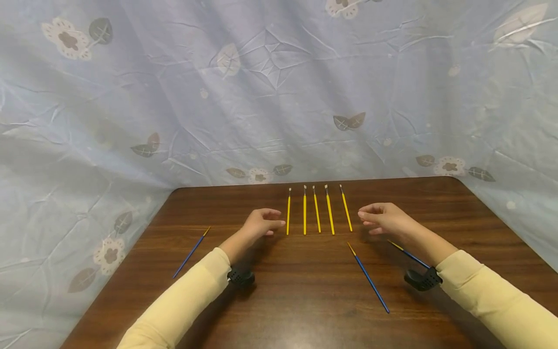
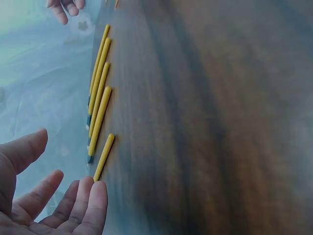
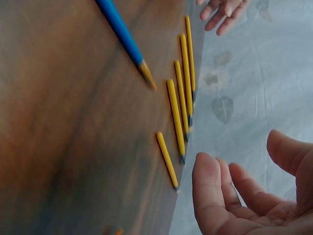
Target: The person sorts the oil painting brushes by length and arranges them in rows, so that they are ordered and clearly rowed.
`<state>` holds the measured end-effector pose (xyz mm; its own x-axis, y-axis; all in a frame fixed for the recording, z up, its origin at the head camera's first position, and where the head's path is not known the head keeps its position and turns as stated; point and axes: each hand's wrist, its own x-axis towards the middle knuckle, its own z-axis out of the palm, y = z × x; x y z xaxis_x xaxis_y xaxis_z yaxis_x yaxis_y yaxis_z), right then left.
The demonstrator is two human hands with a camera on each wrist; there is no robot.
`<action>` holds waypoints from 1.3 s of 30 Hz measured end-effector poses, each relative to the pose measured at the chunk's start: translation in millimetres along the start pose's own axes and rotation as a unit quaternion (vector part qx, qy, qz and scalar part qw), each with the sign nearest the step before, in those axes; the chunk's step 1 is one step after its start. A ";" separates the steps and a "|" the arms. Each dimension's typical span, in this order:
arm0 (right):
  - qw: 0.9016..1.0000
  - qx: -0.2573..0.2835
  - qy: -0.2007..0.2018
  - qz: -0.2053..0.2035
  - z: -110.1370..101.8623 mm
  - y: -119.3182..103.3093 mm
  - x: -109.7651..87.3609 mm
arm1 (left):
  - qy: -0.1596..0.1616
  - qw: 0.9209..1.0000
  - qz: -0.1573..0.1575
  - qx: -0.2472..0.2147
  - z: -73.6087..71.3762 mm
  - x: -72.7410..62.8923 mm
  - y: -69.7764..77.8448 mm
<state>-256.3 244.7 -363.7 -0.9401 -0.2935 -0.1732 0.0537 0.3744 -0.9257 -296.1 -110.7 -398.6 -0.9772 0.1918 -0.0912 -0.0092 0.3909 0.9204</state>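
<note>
Several yellow paintbrushes point(image 1: 304, 213) lie side by side in a row toward the far edge of the table, their pale bristles facing away. My left hand point(image 1: 261, 223) is just left of the leftmost yellow paintbrush point(image 1: 288, 215), thumb and fingers apart and relaxed. On the other side, my right hand point(image 1: 385, 219) hovers beside the rightmost yellow paintbrush point(image 1: 347, 213), its fingers loosely bent around nothing. Both wrist views show the palms bare: left hand's fingers point(image 2: 98, 205) overlap one brush's far part, and right hand's fingers point(image 3: 208, 181) are spread from the thumb.
Three blue paintbrushes lie nearer on the brown wooden table point(image 1: 296, 300): one at left point(image 1: 190, 254), one right of centre point(image 1: 370, 280), and one under the right forearm point(image 1: 411, 255), partly hidden. A flower-patterned pale curtain point(image 1: 279, 97) hangs behind the table. Dark bands circle both wrists.
</note>
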 end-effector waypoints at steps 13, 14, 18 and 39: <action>0.998 -0.011 0.057 -0.008 32.2 12.9 -35.7 | -0.026 0.999 0.011 -0.021 -37.4 -50.2 -14.8; 0.998 -0.010 0.061 -0.008 35.3 13.9 -38.0 | -0.027 0.999 0.012 -0.018 -41.4 -53.6 -17.4; 0.997 -0.008 0.076 -0.010 46.2 18.2 -46.4 | -0.026 0.999 0.024 -0.014 -60.9 -67.3 -27.0; 0.992 -0.051 0.115 0.007 68.4 34.6 -61.5 | 0.020 0.997 0.058 0.050 -183.6 -99.2 -85.1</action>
<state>-173.6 215.5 -408.1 -0.9921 -0.0839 -0.0933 0.0435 0.4676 -0.8828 -237.4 -328.3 -398.1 -0.9781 0.2057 0.0309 0.1238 0.4563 0.8812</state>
